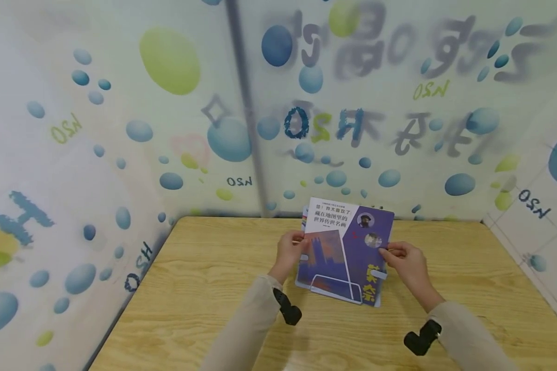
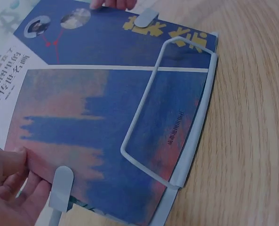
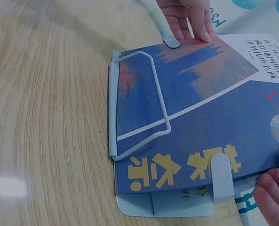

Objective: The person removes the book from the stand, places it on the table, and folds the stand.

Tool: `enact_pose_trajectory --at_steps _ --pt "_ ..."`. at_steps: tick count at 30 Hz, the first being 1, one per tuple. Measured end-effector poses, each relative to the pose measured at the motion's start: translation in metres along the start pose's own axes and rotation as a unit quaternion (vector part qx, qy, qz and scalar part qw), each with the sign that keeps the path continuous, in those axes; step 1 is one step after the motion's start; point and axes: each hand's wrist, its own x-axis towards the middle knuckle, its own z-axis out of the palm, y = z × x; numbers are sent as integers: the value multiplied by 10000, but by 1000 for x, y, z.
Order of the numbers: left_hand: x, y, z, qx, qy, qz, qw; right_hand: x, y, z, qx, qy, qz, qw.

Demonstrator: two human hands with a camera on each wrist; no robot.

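Observation:
A book (image 1: 325, 252) with a blue and purple cover, a white title corner and yellow characters leans on a pale blue-grey book stand (image 3: 165, 207). Across its lower part runs the stand's wire frame (image 2: 144, 106). One side clip (image 2: 61, 188) laps over the left edge of the cover, and another clip (image 3: 221, 174) over the right edge. My left hand (image 1: 289, 252) pinches the left edge above its clip, thumb on the cover. At the opposite edge my right hand (image 1: 407, 263) pinches the book, thumb in front and fingers partly hidden behind.
The stand is on a light wood-grain table (image 1: 204, 288). Behind the table's far edge hangs a pale curtain (image 1: 213, 170) with blue and green dots and lettering. Black wrist cameras (image 1: 422, 337) are strapped over both sleeves.

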Motion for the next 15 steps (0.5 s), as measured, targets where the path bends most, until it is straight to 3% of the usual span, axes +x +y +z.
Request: enact_pose_trajectory --at_steps 4,13,15 --pt "2 -1 -2 -288 -29 -12 9996 2 -2 2 -44 70 14 10000" --pt "11 -3 -10 -833 -295 447 9951 8 -7 6 -265 511 3 9983" --pt "6 6 -14 -935 -319 493 9939 8 -10 7 -226 563 41 9981"
